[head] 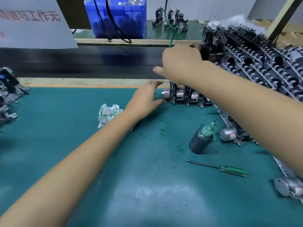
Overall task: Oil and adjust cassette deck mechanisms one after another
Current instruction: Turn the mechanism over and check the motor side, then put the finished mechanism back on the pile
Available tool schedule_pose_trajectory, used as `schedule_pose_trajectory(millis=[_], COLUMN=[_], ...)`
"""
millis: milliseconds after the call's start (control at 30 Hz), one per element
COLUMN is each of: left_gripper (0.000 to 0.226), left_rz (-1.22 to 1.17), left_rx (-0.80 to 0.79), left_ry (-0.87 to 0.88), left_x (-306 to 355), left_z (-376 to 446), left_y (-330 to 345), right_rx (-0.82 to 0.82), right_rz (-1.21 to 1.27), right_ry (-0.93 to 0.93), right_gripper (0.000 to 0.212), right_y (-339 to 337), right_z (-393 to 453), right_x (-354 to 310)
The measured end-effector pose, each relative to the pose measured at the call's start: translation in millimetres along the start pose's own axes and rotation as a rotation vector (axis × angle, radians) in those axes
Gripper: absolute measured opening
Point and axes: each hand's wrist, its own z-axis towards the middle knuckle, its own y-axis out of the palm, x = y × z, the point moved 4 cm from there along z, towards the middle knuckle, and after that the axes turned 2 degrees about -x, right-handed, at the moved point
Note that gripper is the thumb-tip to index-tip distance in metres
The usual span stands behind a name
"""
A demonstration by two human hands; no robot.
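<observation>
Reaching right hand (181, 60) into stacked mechanisms (255, 59), fingers hidden, grip unclear. Left hand (146, 99) open beside standing row (185, 95). Risk: toppling stack onto oil bottle (200, 140).

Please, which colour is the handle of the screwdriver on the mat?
Green: the screwdriver has a translucent green handle, seen in the head view.

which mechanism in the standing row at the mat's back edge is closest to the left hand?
The leftmost one in the row of mechanisms, with its silver motor facing left. The left hand has its fingers right beside that motor; the others stand further right.
</observation>
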Motion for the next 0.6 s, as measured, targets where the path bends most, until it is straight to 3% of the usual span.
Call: schedule_pose_trajectory(millis=[100,233,467,600], left_gripper=[0.027,0.006,0.028,0.02], left_rz=[-0.131,-0.119,0.111,0.22], left_rx=[0.109,0.165,0.196,0.238], left_ry=[-0.023,-0.111,-0.397,-0.5], left_x=[-3,-25,-79,-99], left_z=[-33,-91,-183,-217], left_y=[-34,-73,-105,-113], right_rx=[-0.066,-0.198,-0.213,-0.173], right_rz=[0.059,0.101,0.078,0.151], right_ry=[-0.11,-0.328,-0.651,-0.715], right_gripper=[0.022,0.014,0.01,0.027], right_y=[-8,-4,6,16], right_z=[-18,-35,-60,-70], right_x=[-28,-83,-199,-242])
